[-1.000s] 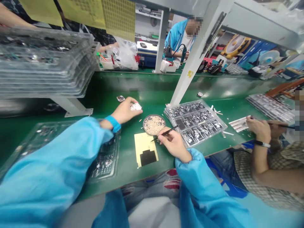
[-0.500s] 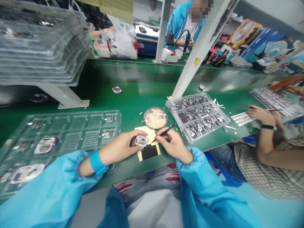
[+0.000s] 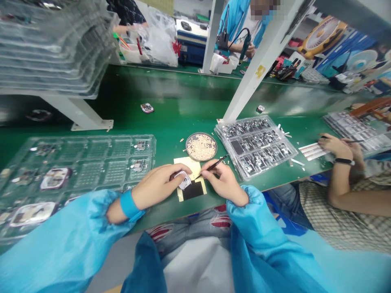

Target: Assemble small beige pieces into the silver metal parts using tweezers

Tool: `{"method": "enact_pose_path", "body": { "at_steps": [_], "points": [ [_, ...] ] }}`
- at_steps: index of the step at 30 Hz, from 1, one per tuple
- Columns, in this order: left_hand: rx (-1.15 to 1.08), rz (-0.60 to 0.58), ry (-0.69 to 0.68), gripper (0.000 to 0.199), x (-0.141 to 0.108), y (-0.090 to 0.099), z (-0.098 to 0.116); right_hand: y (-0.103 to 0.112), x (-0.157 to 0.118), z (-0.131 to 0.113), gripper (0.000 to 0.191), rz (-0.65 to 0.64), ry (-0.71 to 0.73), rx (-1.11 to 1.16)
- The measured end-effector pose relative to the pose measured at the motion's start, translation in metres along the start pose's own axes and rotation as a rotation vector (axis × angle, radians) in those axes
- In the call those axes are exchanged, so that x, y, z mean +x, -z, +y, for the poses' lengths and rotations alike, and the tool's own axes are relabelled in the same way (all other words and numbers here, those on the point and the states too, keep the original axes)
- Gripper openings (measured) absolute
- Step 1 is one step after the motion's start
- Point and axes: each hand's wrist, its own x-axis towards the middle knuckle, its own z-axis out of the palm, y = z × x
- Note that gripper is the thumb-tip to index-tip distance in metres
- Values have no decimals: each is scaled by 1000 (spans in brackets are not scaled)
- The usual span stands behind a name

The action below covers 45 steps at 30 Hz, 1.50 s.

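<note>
The left hand is curling part way shut, with its thumb and fingers pinching a small white case. The right hand is closing to a pinch too, and it is holding a thin black tool like a pencil. The case is sitting at the left hand's fingertips, so that hand is the nearer one, and the right hand is staying a little way off on the right side. The tool is lying on a slant, with its long line running from the far right down to the near left, and its tip is pointing at the case's right side. The tip is coming just beside the case, but I cannot tell if they are touching. The case is looking almost square, so no long side is showing clearly. Under them, yellow paper with a black patch is resting on the green surface. Just past the paper, a round dish is holding lots of tiny tan bits. Farther out, a clear tray is lying to the left, and stacked trays full of parts are lying to the right.
</note>
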Motion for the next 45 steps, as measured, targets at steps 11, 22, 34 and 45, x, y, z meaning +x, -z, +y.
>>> {"method": "enact_pose_path", "body": {
  "at_steps": [11, 22, 34, 45],
  "points": [
    [44, -17, -53, 30, -2, 1, 0, -4, 2, -14, 12, 93, 164, 42],
    [70, -22, -44, 30, -3, 0, 2, 5, 1, -14, 10, 32, 135, -87],
    [72, -15, -49, 31, -3, -1, 0, 2, 3, -10, 9, 14, 116, -24],
    [60, -31, -69, 32, -3, -2, -1, -8, 5, -18, 5, 34, 242, -63]
  ]
}}
